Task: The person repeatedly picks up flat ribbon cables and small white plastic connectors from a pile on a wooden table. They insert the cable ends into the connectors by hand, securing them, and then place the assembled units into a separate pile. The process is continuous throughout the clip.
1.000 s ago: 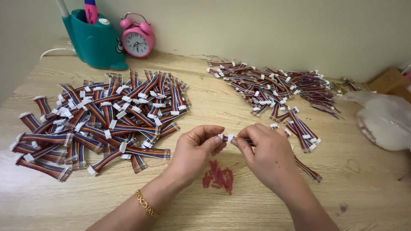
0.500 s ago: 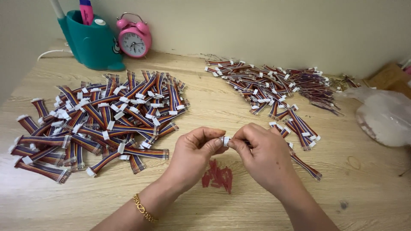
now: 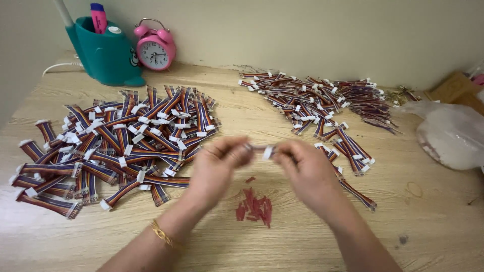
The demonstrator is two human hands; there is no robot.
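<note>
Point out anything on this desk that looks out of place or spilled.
A small scatter of red bits lies loose on the wooden desk just below the left hand and right hand, unlike the two tidy-ish cable piles. A faint ring mark and dark spot show at right.

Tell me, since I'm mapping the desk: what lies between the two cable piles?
In the head view, bare wooden table separates the left pile from the right pile; nearer the camera, both hands hold one cable.
</note>
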